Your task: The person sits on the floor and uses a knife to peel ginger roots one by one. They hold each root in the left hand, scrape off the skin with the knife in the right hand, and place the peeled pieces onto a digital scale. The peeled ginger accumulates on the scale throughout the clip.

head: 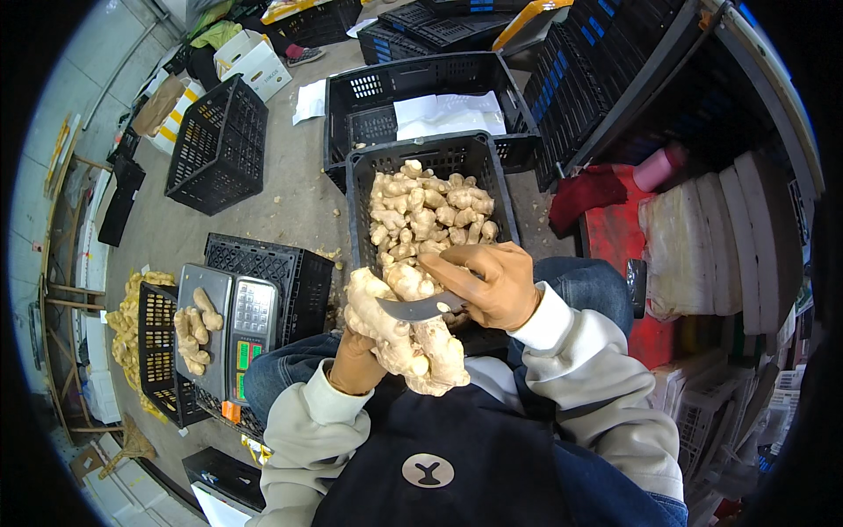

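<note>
My left hand [359,362], in a tan glove, is closed around the underside of a large ginger root [382,329] with several knobs. Gloved alike, my right hand [497,286] grips a knife by its handle, which the fingers hide. The curved knife blade [415,310] points left and lies across the upper face of the root; whether its edge is cutting in, I cannot tell. A small pale chip sits on the blade near my fingers. Just beyond both hands, a black plastic crate [355,197] holds a heap of ginger roots [421,207].
At left, a digital scale [220,283] carrying ginger pieces [197,329] rests on black crates. Another black crate [217,145] stands on the floor, and a wider one [428,69] with white paper lies ahead. On the right are a red surface [612,230] and stacked foam sheets [718,244]. Someone's shoe [306,56] shows at the top.
</note>
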Demonstrator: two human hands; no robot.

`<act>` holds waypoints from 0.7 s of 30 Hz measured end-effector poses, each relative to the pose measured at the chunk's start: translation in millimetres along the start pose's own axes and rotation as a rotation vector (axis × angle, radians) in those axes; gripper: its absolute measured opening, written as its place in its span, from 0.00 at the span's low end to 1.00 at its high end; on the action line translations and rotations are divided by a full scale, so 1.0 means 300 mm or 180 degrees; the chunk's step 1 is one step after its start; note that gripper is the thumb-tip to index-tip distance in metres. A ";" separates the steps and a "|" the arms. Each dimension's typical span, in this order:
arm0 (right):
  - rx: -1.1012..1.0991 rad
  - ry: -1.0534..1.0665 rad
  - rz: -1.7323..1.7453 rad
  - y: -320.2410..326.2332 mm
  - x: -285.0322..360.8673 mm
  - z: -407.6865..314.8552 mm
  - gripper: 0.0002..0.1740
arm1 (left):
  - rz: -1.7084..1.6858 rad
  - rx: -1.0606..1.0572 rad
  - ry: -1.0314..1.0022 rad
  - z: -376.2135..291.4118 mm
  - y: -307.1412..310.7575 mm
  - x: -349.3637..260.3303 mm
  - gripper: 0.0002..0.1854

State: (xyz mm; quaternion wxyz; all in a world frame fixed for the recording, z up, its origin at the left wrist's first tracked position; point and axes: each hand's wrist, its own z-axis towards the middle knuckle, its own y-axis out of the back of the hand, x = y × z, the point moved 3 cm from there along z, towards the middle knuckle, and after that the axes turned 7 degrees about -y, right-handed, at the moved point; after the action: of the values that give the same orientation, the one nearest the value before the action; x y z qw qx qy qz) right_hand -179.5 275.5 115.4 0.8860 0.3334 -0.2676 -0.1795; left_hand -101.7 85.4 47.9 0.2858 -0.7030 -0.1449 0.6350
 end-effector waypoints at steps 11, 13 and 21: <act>0.0100 0.0044 -0.0121 -0.012 0.003 0.000 0.34 | 0.0069 -0.0046 0.0114 -0.001 0.023 0.003 0.45; 0.0066 0.0010 -0.0199 -0.014 0.004 -0.003 0.34 | -0.0196 -0.0338 0.0182 -0.003 0.018 0.006 0.49; -0.0001 -0.0043 -0.0455 -0.037 0.002 -0.008 0.29 | -0.0548 -0.0127 0.0043 -0.006 0.004 -0.005 0.41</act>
State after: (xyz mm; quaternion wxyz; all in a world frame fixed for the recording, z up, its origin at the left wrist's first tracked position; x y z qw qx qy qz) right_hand -179.3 268.5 106.5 0.8692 0.3502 -0.2490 -0.2446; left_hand -100.4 83.3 48.3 0.3262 -0.6978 -0.2154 0.6002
